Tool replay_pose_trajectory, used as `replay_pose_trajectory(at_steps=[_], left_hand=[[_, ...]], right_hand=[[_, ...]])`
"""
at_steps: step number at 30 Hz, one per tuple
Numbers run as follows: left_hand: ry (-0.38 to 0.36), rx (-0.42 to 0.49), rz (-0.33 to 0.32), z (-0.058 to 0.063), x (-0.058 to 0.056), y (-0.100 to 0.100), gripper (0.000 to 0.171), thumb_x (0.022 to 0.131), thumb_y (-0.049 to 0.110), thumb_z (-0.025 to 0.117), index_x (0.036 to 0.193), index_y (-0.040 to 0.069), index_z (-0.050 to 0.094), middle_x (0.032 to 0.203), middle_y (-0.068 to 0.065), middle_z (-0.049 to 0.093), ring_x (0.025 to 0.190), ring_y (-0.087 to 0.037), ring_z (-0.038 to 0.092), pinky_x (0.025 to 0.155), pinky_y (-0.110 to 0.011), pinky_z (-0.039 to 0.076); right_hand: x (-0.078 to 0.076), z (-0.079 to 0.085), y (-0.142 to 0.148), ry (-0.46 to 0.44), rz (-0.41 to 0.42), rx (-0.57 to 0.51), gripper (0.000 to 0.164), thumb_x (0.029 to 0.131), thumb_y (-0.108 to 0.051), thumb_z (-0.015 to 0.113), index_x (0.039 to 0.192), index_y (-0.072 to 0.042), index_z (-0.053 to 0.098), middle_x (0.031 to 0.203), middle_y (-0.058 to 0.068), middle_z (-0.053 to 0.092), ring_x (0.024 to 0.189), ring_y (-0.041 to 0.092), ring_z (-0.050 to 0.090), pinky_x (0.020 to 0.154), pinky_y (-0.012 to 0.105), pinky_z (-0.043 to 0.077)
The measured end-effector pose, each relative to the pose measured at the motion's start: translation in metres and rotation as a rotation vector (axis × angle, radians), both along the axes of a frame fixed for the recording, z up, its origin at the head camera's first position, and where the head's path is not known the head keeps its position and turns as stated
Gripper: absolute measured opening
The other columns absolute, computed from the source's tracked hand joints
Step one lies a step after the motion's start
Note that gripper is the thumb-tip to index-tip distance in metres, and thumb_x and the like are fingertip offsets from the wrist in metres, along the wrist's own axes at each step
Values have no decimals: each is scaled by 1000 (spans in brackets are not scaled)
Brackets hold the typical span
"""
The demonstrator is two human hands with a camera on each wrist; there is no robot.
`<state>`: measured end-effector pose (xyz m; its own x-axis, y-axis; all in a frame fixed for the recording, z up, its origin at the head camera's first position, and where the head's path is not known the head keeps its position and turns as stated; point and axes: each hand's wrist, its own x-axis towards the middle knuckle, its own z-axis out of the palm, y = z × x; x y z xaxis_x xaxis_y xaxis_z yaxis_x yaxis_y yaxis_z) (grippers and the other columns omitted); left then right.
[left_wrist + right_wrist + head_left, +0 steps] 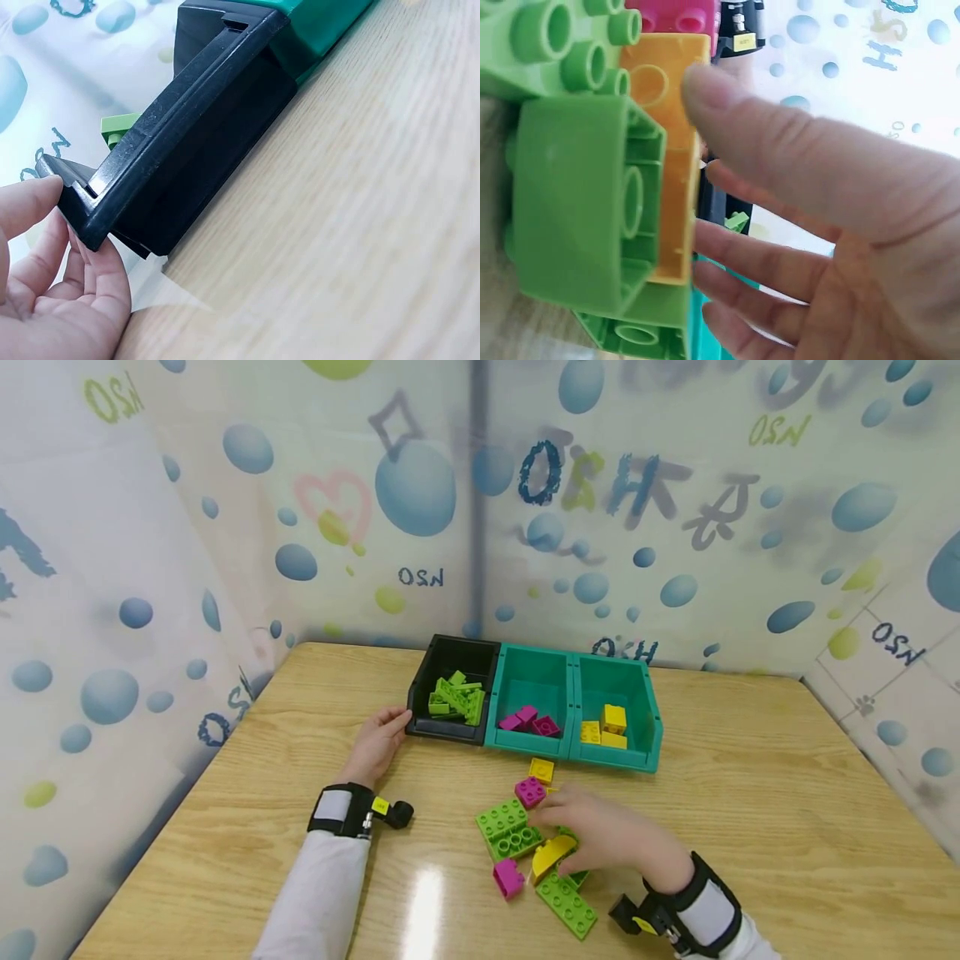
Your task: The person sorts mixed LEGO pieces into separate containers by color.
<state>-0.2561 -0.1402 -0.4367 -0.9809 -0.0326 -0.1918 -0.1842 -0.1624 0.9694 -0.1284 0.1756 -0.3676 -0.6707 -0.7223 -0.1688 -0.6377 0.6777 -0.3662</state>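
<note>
My left hand (375, 745) grips the front left corner of the black bin (446, 727), its thumb at the rim and the other fingers below it in the left wrist view. Light-green bricks (456, 696) lie inside that bin. Over a loose pile of toy bricks, my right hand (600, 828) is spread with the fingers apart. Its thumb tip is right at the edge of a yellow curved brick (676, 210), and the other fingers reach past that brick's far side. Around it lie green bricks (566, 902), a magenta brick (508, 878) and another magenta brick (530, 792).
Two teal bins join the black one on its right: the middle bin (534, 675) holds magenta bricks (527, 720), the right bin (613, 678) yellow bricks (613, 719). A yellow brick (542, 770) lies just before them on the wooden table (765, 793). Behind stands a patterned curtain (450, 585).
</note>
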Motion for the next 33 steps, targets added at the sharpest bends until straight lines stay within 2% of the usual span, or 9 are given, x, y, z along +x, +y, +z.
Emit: replay_pose_trajectory(at_steps=[4,8,14,21,28,33], left_hand=[[-4,-10,-3,0,0,0,23,98,13,50,116,-2,49,96,6,48,82,-2,47,75,-16,41],[-4,-18,-6,1,-1,-1,22,98,13,51,115,-1,50,98,5,48,83,-3,47,75,-17,41],[0,-15,-10,1,-1,-1,22,98,13,51,114,-1,51,97,5,48,83,-3,48,75,-16,41],[-23,-41,-16,-1,-2,-2,26,99,15,50,120,-1,48,105,3,47,88,-3,48,77,-16,41],[-24,-50,-16,-1,-1,-2,28,99,15,49,121,-2,48,104,3,47,87,-3,48,77,-16,42],[-17,-42,-10,0,0,-1,24,99,14,50,118,-1,49,100,4,47,84,-3,47,76,-17,42]], right_hand=[[0,-1,-2,-32,-2,23,44,76,-22,79,117,-14,64,118,-3,62,109,18,53,94,36,45],[-1,-3,-3,-32,15,14,37,79,-19,77,114,-14,66,113,-4,65,105,17,56,92,35,46],[-2,-6,-6,-12,44,20,33,81,-20,75,112,-12,67,111,-4,67,102,13,59,90,33,47],[-2,-5,-8,-18,41,6,29,82,-18,74,110,-11,67,108,-3,68,98,11,60,87,31,48],[-4,-7,-7,-38,28,-30,14,83,-17,73,95,-14,66,92,-7,65,78,2,50,76,23,47],[-4,-5,-7,-54,24,-52,13,83,-16,73,94,-14,66,90,-9,63,77,2,48,75,22,46]])
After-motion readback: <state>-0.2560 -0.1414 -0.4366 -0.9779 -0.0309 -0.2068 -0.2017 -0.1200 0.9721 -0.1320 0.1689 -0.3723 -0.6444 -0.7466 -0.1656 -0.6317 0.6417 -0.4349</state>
